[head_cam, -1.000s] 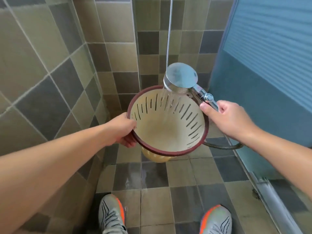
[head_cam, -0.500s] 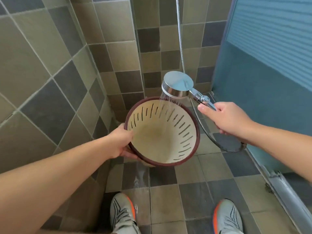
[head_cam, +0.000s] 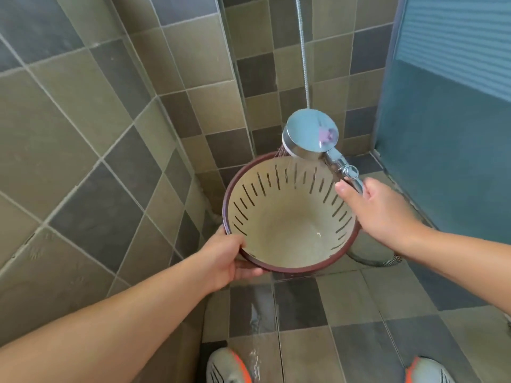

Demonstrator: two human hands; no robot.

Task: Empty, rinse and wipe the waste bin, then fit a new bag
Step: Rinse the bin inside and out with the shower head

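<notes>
The waste bin [head_cam: 287,230] is cream plastic with slotted walls and a dark red rim, and it is held above the tiled floor with its mouth facing me. My left hand [head_cam: 226,258] grips its near rim. My right hand [head_cam: 378,214] holds the chrome shower head [head_cam: 311,134] by its handle at the bin's far right edge. Water sprays from the head into the bin and runs out below it onto the floor. The inside of the bin holds no rubbish.
Tiled walls close in on the left and behind. A blue glass shower door [head_cam: 448,134] stands on the right. The metal hose [head_cam: 304,51] hangs from above and loops on the floor [head_cam: 387,262]. My two shoes [head_cam: 229,367] stand on wet tiles.
The bin has swung lower and to the right with its mouth turned more upward. The shower head moved right and now sprays at the far rim. Water now streams onto the floor.
</notes>
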